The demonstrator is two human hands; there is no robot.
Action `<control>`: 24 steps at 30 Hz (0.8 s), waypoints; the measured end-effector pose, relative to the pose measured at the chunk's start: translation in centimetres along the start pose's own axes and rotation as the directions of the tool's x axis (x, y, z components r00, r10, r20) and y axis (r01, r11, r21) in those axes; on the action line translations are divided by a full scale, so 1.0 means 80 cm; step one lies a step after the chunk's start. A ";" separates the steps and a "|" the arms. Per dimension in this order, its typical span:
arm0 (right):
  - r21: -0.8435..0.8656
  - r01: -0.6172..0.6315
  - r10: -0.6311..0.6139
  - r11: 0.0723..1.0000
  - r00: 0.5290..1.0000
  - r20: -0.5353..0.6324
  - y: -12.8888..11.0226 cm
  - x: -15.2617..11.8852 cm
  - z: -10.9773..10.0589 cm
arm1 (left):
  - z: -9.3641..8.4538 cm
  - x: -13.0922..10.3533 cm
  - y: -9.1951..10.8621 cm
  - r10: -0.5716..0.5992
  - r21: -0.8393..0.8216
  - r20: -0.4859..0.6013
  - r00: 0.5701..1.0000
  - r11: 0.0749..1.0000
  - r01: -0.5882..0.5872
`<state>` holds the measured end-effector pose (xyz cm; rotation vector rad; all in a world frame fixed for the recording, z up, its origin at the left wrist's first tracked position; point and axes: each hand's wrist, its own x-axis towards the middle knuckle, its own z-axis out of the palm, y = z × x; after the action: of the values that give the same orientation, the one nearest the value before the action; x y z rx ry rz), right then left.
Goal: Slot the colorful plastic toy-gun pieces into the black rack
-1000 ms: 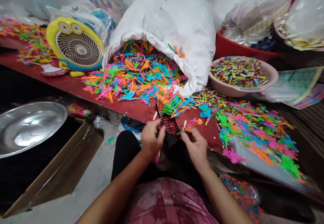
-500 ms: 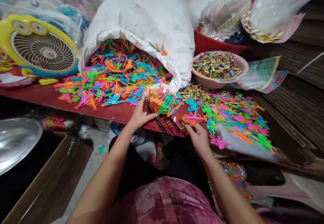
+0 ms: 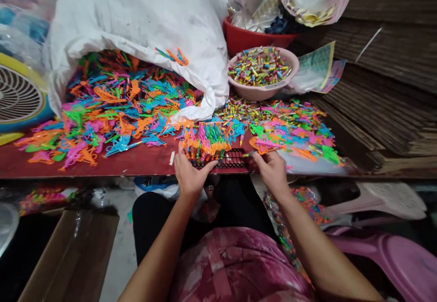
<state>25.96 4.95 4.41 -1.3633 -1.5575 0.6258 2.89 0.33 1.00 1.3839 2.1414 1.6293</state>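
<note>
Seemingly mid-loading: left hand (image 3: 190, 174) grasps the rack (image 3: 235, 158) at its nine o'clock; right hand (image 3: 274, 171), at three, pinches a toy (image 3: 263, 145); placing it calls for careful aim.

Red table (image 3: 150, 160), open white sack (image 3: 146, 15) lying on it, bright plastic pieces (image 3: 90, 129) heaped at its mouth, black grid rack (image 3: 235, 163) by the front edge, pink basin (image 3: 257, 93) behind strewn small tubes (image 3: 239, 107), more pieces (image 3: 298, 134) at right, yellow-and-blue fan (image 3: 30, 94) at left.

Mottled pink top (image 3: 239, 265), black trousers (image 3: 150, 217)
</note>
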 end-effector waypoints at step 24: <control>-0.313 0.397 -0.318 0.863 0.908 0.272 -0.024 -0.028 0.052 | 0.000 -0.014 -0.004 -0.021 -0.088 0.081 0.996 0.996 0.028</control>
<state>21.25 3.16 3.56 -1.2420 -2.1206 0.2605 3.36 -0.46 0.25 1.3668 2.0082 1.6109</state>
